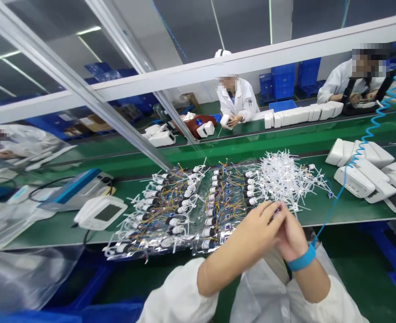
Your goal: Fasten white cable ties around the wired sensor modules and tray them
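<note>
The head view shows the left hand and the right hand brought together, right of the frame's centre, over the near edge of the green table. The step in hand seems to be close finger work on a small dark piece, which is mostly hidden between the fingers. In my judgement, the next move calls for both hands working together, with a light and steady touch. The left fingers lie close to one another, bent toward the right hand; the right fingers are largely covered. Whether either hand truly pinches the piece, I cannot tell. White strips are heaped just above them, and wired parts lie in rows at lower centre.
</note>
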Motion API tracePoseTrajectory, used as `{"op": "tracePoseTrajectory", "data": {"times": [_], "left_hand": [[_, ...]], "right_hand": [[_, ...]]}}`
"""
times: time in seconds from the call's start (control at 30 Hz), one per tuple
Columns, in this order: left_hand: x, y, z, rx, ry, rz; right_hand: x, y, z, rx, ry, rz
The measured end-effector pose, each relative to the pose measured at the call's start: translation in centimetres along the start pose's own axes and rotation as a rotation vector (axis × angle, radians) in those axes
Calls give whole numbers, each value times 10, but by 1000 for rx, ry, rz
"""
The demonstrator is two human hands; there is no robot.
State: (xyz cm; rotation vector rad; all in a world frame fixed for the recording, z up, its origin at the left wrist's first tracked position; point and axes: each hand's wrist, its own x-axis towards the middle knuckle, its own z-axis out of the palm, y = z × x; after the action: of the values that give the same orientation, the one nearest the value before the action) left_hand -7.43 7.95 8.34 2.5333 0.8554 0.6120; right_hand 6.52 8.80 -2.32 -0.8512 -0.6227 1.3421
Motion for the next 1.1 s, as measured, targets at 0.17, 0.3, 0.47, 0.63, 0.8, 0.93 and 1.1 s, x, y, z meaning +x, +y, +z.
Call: {"op": "tracePoseTrajectory", "data": {"times": [0.17, 0.3, 0.47, 0.63, 0.8, 0.93, 1.1], "left_hand": [[20, -31, -2, 247, -143, 134], [10, -42, 1, 339, -69, 39], [9, -59, 6, 348, -51, -165], [29, -94, -11, 57, -43, -330], [71, -163, -57, 129, 129, -474], [110, -217, -79, 225, 37, -472], [146, -259, -68, 241, -117, -474]], "right_hand": [[-16, -8, 9, 216, -53, 128], [-21, -20, 17, 214, -78, 82], [-23, -17, 30, 186, -73, 73], [-25, -19, 5, 76, -195, 147], [-1, -34, -73, -355, 17, -69], [32, -30, -144, -713, 352, -230], [48, -16, -185, -1033, 352, -324]]}}
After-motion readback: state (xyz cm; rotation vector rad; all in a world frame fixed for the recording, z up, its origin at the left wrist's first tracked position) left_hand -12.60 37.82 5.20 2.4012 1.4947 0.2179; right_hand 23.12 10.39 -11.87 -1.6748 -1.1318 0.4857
